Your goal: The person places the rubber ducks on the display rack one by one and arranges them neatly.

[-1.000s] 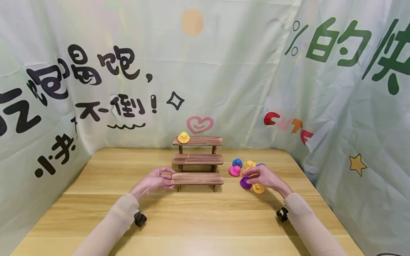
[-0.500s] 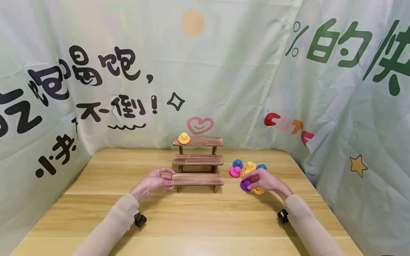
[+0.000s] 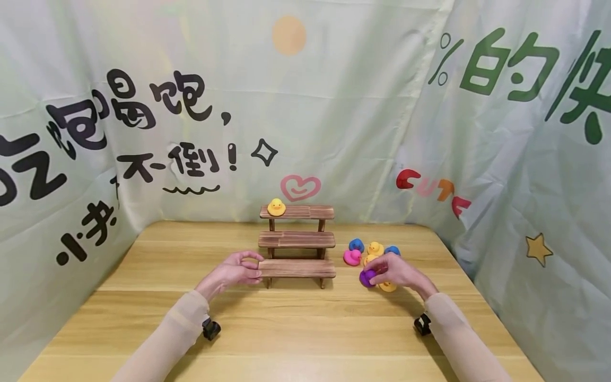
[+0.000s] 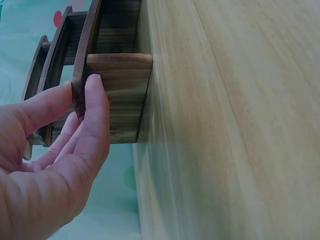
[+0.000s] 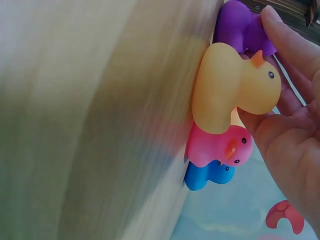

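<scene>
My left hand (image 3: 235, 269) pinches the left end of the lowest step of a three-tier wooden display stand (image 3: 298, 268). In the left wrist view the thumb and fingers (image 4: 95, 107) lie on opposite faces of that board. My right hand (image 3: 395, 269) holds a purple rubber duck (image 3: 367, 278) by its head, low by the table at the front of a duck group. Just beside that hand is a yellow duck (image 5: 217, 87), large in the right wrist view. Pink (image 5: 220, 145) and blue ducks (image 5: 207, 174) show beyond it.
One yellow duck (image 3: 276, 207) sits on the stand's top step, at the left. Several more ducks, including a pink one (image 3: 352, 258) and a blue one (image 3: 356, 245), cluster right of the stand. A printed curtain (image 3: 334, 132) hangs behind the wooden table (image 3: 305, 334).
My right fingers have closed in on the purple duck's head and now hold it. The left hand keeps its place on the stand. The head view has shifted slightly.
</scene>
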A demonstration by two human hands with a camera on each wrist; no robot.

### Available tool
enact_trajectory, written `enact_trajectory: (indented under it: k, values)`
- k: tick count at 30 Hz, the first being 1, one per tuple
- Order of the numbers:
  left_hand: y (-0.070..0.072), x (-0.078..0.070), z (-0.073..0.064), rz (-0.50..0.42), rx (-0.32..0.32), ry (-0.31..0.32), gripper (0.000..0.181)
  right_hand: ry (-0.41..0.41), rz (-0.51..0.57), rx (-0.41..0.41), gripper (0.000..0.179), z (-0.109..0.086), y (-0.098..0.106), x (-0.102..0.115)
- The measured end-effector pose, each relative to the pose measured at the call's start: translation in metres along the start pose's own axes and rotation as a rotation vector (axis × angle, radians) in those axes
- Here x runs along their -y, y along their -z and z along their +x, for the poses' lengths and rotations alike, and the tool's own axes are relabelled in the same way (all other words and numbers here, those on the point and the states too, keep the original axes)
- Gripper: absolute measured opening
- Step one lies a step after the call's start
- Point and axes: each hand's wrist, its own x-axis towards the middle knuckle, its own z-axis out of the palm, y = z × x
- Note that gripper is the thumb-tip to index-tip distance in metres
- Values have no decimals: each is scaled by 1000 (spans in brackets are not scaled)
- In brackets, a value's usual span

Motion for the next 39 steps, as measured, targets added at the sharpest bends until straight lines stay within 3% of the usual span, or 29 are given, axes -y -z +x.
enact_trajectory:
  k: [11, 20, 29, 39]
  values:
    - [0, -1, -2, 17, -8, 9, 51, 0, 90, -93, 30, 5, 2, 9]
    - [-1, 0, 2, 25, -28, 18, 50, -74, 107, -166, 32, 9, 6, 26]
    - [-2, 1, 1, 29, -19, 2, 49, -50, 114, -184, 33, 16, 7, 39]
    - [-1, 0, 0, 52, -15, -5, 48, 80, 164, -185, 34, 23, 11, 49]
